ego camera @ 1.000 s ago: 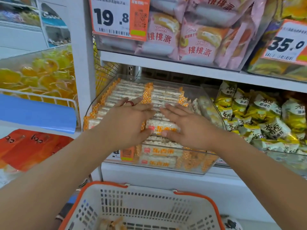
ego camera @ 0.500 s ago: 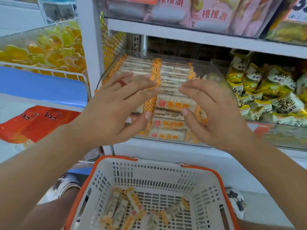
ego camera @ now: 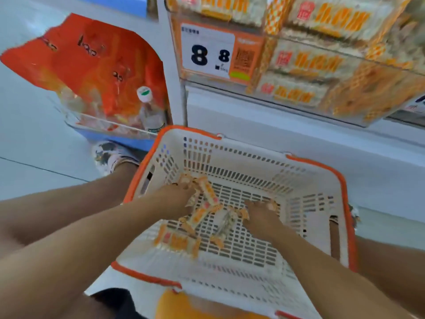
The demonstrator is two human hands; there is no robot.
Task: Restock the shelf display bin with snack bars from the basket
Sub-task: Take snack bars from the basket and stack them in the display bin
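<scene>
Where the display bin (ego camera: 322, 65) fronts the shelf, a price tag (ego camera: 208, 52) reading "8 8" is displayed. Orange-and-white wrapped snack bars (ego camera: 202, 217) are scattered in the orange-rimmed basket (ego camera: 322, 203). Bars are touched by the left hand (ego camera: 177, 199) and right hand (ego camera: 262, 217); grasp cannot be told through blur.

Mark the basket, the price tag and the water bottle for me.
basket (ego camera: 345, 187): head view, on the orange rim at its right side.
price tag (ego camera: 207, 54): head view, on the white panel between the two digits.
water bottle (ego camera: 145, 94): head view, on its white cap.
</scene>
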